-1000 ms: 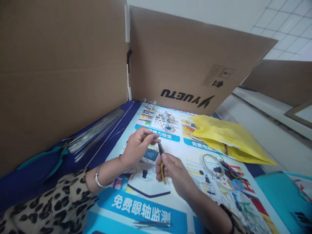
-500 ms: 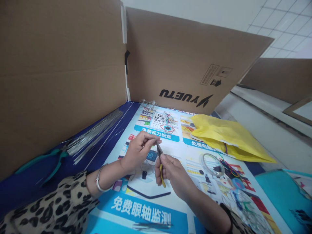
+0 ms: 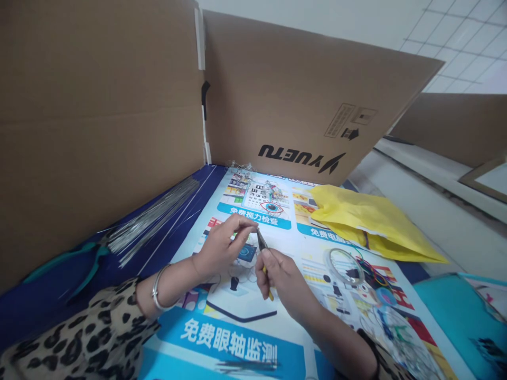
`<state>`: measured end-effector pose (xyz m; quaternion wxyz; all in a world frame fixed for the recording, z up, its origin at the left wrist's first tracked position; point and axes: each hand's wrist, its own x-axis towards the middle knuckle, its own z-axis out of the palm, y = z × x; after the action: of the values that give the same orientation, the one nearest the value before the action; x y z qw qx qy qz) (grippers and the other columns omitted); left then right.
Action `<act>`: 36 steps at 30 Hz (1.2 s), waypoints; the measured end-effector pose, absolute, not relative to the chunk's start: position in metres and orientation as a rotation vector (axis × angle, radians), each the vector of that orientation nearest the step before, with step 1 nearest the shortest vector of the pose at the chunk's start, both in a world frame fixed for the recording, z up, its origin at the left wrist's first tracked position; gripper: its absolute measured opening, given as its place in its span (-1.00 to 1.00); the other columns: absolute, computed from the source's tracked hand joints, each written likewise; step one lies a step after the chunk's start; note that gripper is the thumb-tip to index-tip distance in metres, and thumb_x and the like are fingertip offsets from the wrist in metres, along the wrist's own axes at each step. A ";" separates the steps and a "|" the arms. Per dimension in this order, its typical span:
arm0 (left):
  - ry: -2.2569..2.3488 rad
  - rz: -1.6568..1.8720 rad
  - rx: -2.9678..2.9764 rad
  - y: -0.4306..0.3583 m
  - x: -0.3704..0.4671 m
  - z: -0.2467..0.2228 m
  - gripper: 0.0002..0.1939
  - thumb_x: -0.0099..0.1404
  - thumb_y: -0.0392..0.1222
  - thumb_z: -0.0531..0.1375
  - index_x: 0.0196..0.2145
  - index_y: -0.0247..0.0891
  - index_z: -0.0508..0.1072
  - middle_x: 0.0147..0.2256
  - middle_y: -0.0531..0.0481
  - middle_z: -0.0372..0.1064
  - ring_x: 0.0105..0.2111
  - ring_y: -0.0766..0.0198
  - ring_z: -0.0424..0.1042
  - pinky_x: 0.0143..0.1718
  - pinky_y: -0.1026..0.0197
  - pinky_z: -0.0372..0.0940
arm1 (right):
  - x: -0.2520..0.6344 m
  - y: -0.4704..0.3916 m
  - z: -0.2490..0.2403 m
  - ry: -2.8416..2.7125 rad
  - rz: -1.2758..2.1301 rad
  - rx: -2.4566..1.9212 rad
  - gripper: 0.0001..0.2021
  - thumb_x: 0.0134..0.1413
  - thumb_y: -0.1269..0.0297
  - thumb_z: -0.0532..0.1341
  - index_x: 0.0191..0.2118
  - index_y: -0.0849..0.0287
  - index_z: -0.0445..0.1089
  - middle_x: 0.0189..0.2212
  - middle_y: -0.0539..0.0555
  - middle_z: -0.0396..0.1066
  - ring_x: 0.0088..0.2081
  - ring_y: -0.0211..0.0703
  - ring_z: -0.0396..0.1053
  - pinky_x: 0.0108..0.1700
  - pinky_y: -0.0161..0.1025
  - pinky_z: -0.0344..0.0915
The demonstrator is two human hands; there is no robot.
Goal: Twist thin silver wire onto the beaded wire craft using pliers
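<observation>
Toward half past eight, on a dark blue surface (image 3: 24,311), a teal-handled tool (image 3: 101,251) at the near end of a bundle of straight silvery wires (image 3: 153,217). At seven o'clock, past a silver bracelet (image 3: 155,289), the left hand (image 3: 222,245), with tips of thumb and forefinger together; impossible to tell about anything pinched between. Straight down at six, near the bottom edge, thin dark strips (image 3: 247,365) on a printed sheet (image 3: 291,343). Nearer the centre, also toward six, yellow-handled pliers (image 3: 262,243), with nose slanted toward eleven and tip right at the left fingertips; contact there unclear. At five, the right hand (image 3: 282,272), wrapped around the handles. At four, a clear ring (image 3: 331,266), then coloured strands (image 3: 379,279) just beside. At three, a crumpled yellow bag (image 3: 380,224). Farthest out, toward four, a teal case (image 3: 447,309).
</observation>
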<state>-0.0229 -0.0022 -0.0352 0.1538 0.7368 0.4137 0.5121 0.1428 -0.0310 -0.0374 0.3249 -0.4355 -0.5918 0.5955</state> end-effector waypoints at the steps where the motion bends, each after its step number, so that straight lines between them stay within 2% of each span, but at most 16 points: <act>1: 1.196 1.444 2.231 -0.001 -0.025 -0.034 -0.86 0.30 -0.28 0.05 -0.22 -0.25 0.38 -0.29 -0.01 0.45 -0.27 0.32 0.44 -0.23 0.29 0.31 | 0.143 -0.031 -0.036 -1.589 1.517 -1.168 -0.61 0.16 -0.04 -0.03 -0.48 0.19 0.18 -0.67 -0.09 0.20 -0.69 -0.38 0.16 -0.63 -0.39 0.10; 6: 1.179 1.353 2.634 0.006 -0.032 -0.033 -0.82 0.29 -0.35 0.01 -0.23 -0.28 0.39 -0.27 -0.04 0.48 -0.28 0.28 0.45 -0.26 0.27 0.31 | 0.143 -0.028 -0.032 -1.722 1.336 -1.275 -0.62 0.17 0.00 -0.05 -0.52 0.17 0.15 -0.70 -0.11 0.15 -0.69 -0.41 0.11 -0.61 -0.40 0.09; 13: 1.290 1.340 2.680 0.006 -0.029 -0.043 -0.85 0.25 -0.38 0.04 -0.29 -0.28 0.38 -0.38 0.02 0.46 -0.38 0.31 0.45 -0.36 0.29 0.31 | 0.141 -0.027 -0.040 -1.674 1.414 -1.249 -0.61 0.15 -0.05 -0.05 -0.49 0.17 0.15 -0.67 -0.09 0.18 -0.66 -0.39 0.14 -0.59 -0.39 0.12; 19: 1.321 1.433 2.725 0.005 -0.027 -0.049 -0.87 0.27 -0.33 0.05 -0.23 -0.29 0.36 -0.36 0.02 0.48 -0.36 0.31 0.47 -0.35 0.29 0.34 | 0.139 -0.029 -0.045 -1.602 1.454 -1.217 -0.60 0.13 -0.08 -0.03 -0.45 0.18 0.18 -0.61 -0.07 0.21 -0.63 -0.37 0.20 -0.59 -0.38 0.14; 23: 1.317 1.452 2.751 0.005 -0.027 -0.049 -0.86 0.28 -0.32 0.05 -0.22 -0.29 0.36 -0.36 0.01 0.48 -0.35 0.31 0.47 -0.35 0.30 0.35 | 0.138 -0.030 -0.046 -1.610 1.442 -1.226 -0.60 0.14 -0.07 -0.04 -0.46 0.18 0.18 -0.64 -0.08 0.19 -0.65 -0.38 0.17 -0.59 -0.39 0.13; 29: 1.335 1.462 2.773 0.002 -0.025 -0.049 -0.86 0.27 -0.32 0.04 -0.23 -0.29 0.36 -0.38 0.01 0.47 -0.37 0.32 0.47 -0.36 0.32 0.35 | 0.136 -0.034 -0.045 -1.662 1.363 -1.252 -0.60 0.17 -0.06 -0.09 -0.48 0.15 0.13 -0.67 -0.11 0.15 -0.67 -0.39 0.13 -0.60 -0.39 0.10; 36: 1.356 1.381 2.746 -0.002 -0.025 -0.034 -0.84 0.25 -0.35 0.00 -0.34 -0.27 0.37 -0.48 0.06 0.44 -0.48 0.36 0.43 -0.47 0.36 0.28 | 0.141 -0.030 -0.046 -1.851 1.129 -1.336 -0.63 0.20 0.00 -0.12 -0.49 0.13 0.12 -0.69 -0.09 0.16 -0.64 -0.34 0.14 -0.54 -0.35 0.09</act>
<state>-0.0249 -0.0017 -0.0339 -0.1089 0.8125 0.4013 0.4085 0.1414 -0.0297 -0.0461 0.2931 -0.5015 -0.6948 0.4240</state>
